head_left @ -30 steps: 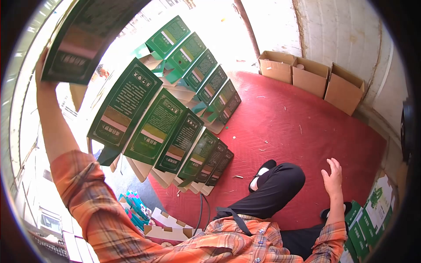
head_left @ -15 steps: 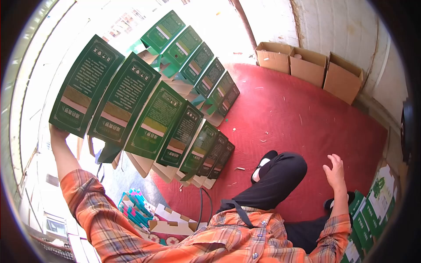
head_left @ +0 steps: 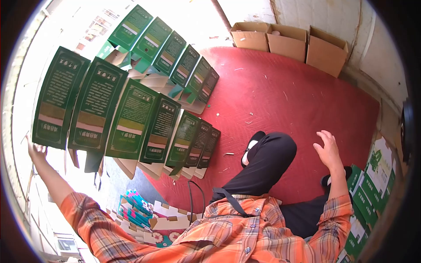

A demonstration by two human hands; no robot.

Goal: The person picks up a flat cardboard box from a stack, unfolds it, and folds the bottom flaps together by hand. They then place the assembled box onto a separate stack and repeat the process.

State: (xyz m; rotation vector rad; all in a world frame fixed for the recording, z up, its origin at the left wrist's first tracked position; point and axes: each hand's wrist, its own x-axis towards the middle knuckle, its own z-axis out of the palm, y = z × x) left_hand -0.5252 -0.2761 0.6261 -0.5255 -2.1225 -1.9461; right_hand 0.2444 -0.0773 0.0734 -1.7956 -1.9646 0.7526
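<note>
Two stacks of green printed cartons fill the left side; the nearer row of green cartons (head_left: 133, 118) stands in front of a farther row of green cartons (head_left: 158, 50). Their printing looks upside down from here, and bare cardboard flaps show below. My left hand (head_left: 37, 150) is at the lower left corner of the leftmost carton (head_left: 61, 96), fingers spread and partly lost in the glare. On the other side my right hand (head_left: 328, 150) hangs above the red floor, empty, its fingers loosely apart.
Three open brown cardboard boxes (head_left: 287, 46) line the far wall. Green and white cartons (head_left: 366, 197) are piled at my right. Near my left side lie teal and pink packets (head_left: 136, 210) and a notched cardboard tray (head_left: 173, 222). Small scraps dot the red floor (head_left: 280, 105).
My left hand has shifted from under the leftmost carton out to its lower left corner. The whole view has swung, moving the carton rows leftward. My right hand stays raised and empty.
</note>
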